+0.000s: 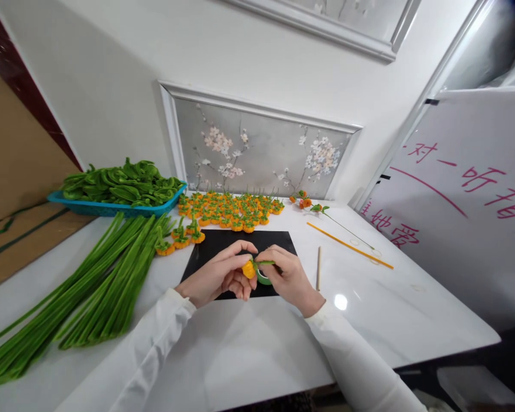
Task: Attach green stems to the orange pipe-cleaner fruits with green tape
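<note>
Over a black mat [201, 252], my left hand [223, 272] is closed with its thumb and fingertips on a small yellow-orange craft flower [249, 269]. The bloom points down to the left, and its green stem runs to the right. My right hand [289, 274] pinches that green stem close to the bloom. Beneath the right fingers a green roll of tape [263, 278] shows in part; whether the hand touches it I cannot tell.
Rows of similar orange flower heads [236, 209] stand behind the mat. At left lie long green fuzzy stems [107, 286] and a blue tray [154, 209] of green leaves. A wooden stick [319, 269], an orange strip [349, 246] and a finished-looking flower stem [347, 228] lie at right.
</note>
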Available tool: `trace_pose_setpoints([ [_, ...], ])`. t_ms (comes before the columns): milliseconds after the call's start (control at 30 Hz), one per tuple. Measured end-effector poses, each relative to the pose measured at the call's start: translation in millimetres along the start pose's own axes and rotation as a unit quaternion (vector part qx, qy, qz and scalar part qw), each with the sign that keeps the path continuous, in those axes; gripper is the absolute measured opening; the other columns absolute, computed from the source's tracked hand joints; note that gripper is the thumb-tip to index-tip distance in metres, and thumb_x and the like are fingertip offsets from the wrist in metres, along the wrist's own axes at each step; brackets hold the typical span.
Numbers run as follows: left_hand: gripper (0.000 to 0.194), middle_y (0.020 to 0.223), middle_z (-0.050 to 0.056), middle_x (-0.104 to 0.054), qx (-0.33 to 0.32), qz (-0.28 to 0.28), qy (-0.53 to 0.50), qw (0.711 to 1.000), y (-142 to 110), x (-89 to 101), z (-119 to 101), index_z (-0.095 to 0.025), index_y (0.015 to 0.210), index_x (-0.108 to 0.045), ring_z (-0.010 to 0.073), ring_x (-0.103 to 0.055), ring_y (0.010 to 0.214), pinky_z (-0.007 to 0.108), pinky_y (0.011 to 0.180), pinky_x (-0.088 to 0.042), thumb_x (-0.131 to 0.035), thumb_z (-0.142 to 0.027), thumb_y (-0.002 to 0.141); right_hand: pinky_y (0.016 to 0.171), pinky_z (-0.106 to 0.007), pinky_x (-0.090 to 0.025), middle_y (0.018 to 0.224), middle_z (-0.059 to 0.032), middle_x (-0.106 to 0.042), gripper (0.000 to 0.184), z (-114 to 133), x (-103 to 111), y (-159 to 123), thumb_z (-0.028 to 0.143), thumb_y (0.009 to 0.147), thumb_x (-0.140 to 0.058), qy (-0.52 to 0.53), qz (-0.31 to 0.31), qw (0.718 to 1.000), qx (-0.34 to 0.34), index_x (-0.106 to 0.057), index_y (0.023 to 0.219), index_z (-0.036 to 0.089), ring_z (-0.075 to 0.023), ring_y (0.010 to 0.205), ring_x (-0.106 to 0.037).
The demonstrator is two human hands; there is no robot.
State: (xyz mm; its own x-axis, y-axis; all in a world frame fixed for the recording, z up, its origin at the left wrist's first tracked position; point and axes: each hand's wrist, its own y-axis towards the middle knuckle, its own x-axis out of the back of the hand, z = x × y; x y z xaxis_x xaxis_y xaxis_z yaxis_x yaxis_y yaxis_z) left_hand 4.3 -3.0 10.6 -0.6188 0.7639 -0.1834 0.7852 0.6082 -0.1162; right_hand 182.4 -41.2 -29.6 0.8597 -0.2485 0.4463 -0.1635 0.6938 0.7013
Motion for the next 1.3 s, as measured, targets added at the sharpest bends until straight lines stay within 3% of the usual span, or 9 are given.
trace_pose_setpoints([
  [133,0.025,0.067,0.002,-0.065,0.007,-0.002,0.015,1.000,0,0.0,0,-0.023,0.103,-0.040,0.0126,-0.061,0.050,0.018,0.045,-0.042,-0.039,-0.045,0.091,0.064,-0.026,-0.045,0.082,-0.0039,-0.058,0.018,2,1,0,0.016,0.089,-0.044,0.008,0.009,1.000,-0.009,-0.061,0.088,0.020,-0.0135,0.071,-0.056],
  [267,0.029,0.082,0.001,-0.060,-0.090,-0.060,0.119,0.987,2,-1.0,3,-0.022,0.103,-0.045,0.0141,-0.061,0.071,0.026,0.063,-0.051,-0.049,-0.046,0.086,0.060,-0.025,-0.042,0.077,-0.0026,-0.057,0.016,2,0,0,0.015,0.087,-0.045,-0.005,0.005,1.000,-0.020,-0.060,0.085,0.020,-0.0132,0.066,-0.054],
  [400,0.034,0.100,0.004,-0.055,-0.224,-0.135,0.313,0.913,3,-3.3,4,-0.022,0.102,-0.050,0.0180,-0.055,0.091,0.032,0.080,-0.048,-0.067,-0.025,0.073,0.057,-0.025,-0.039,0.072,-0.0013,-0.056,0.012,2,-1,0,0.016,0.084,-0.048,-0.013,-0.008,0.999,-0.034,-0.060,0.082,0.019,-0.0129,0.062,-0.050],
  [500,0.016,0.099,0.006,-0.055,-0.271,-0.134,0.395,0.868,3,-5.2,5,-0.020,0.094,-0.055,0.0182,-0.054,0.089,0.028,0.076,-0.047,-0.056,-0.018,0.079,0.054,-0.024,-0.037,0.069,-0.0007,-0.055,0.010,3,-1,0,0.019,0.084,-0.050,0.012,-0.012,0.998,-0.066,-0.059,0.079,0.018,-0.0116,0.059,-0.047],
  [600,0.015,0.102,0.008,-0.057,-0.286,-0.133,0.424,0.849,3,-6.2,6,-0.020,0.093,-0.057,0.0173,-0.055,0.086,0.026,0.072,-0.047,-0.047,-0.015,0.083,0.049,-0.023,-0.034,0.065,0.0007,-0.053,0.012,4,-2,-1,0.023,0.084,-0.051,0.046,-0.015,0.994,-0.103,-0.060,0.079,0.017,-0.0101,0.053,-0.042],
  [733,0.022,0.115,0.008,-0.056,-0.265,-0.141,0.383,0.873,4,-6.2,10,-0.020,0.099,-0.059,0.0178,-0.058,0.089,0.025,0.073,-0.050,-0.042,-0.016,0.085,0.049,-0.022,-0.035,0.065,0.0002,-0.055,0.013,4,-4,-2,0.024,0.084,-0.050,0.068,-0.006,0.990,-0.126,-0.060,0.080,0.017,-0.0101,0.053,-0.042],
  [867,0.024,0.101,0.005,-0.061,-0.210,-0.127,0.318,0.916,5,-7.7,12,-0.021,0.103,-0.058,0.0152,-0.062,0.075,0.025,0.067,-0.054,-0.039,-0.023,0.088,0.049,-0.022,-0.037,0.063,0.0012,-0.052,0.013,3,-6,-2,0.025,0.083,-0.050,0.056,-0.007,0.989,-0.137,-0.058,0.077,0.017,-0.0102,0.054,-0.044],
  [1133,0.015,0.069,-0.002,-0.057,-0.177,-0.129,0.388,0.895,3,-8.9,8,-0.020,0.086,-0.057,0.0131,-0.057,0.061,0.023,0.059,-0.049,-0.047,-0.031,0.087,0.051,-0.021,-0.036,0.060,0.0027,-0.049,0.012,3,-8,-2,0.020,0.081,-0.049,0.040,0.009,0.988,-0.148,-0.057,0.073,0.017,-0.0101,0.055,-0.042],
  [1300,0.019,0.063,-0.003,-0.056,-0.103,-0.086,0.307,0.942,5,-4.0,9,-0.019,0.080,-0.055,0.0129,-0.059,0.058,0.024,0.057,-0.050,-0.054,-0.037,0.083,0.048,-0.021,-0.032,0.057,0.0039,-0.044,0.010,3,-7,-3,0.017,0.078,-0.051,0.001,0.033,0.992,-0.126,-0.057,0.070,0.017,-0.0094,0.052,-0.038],
])
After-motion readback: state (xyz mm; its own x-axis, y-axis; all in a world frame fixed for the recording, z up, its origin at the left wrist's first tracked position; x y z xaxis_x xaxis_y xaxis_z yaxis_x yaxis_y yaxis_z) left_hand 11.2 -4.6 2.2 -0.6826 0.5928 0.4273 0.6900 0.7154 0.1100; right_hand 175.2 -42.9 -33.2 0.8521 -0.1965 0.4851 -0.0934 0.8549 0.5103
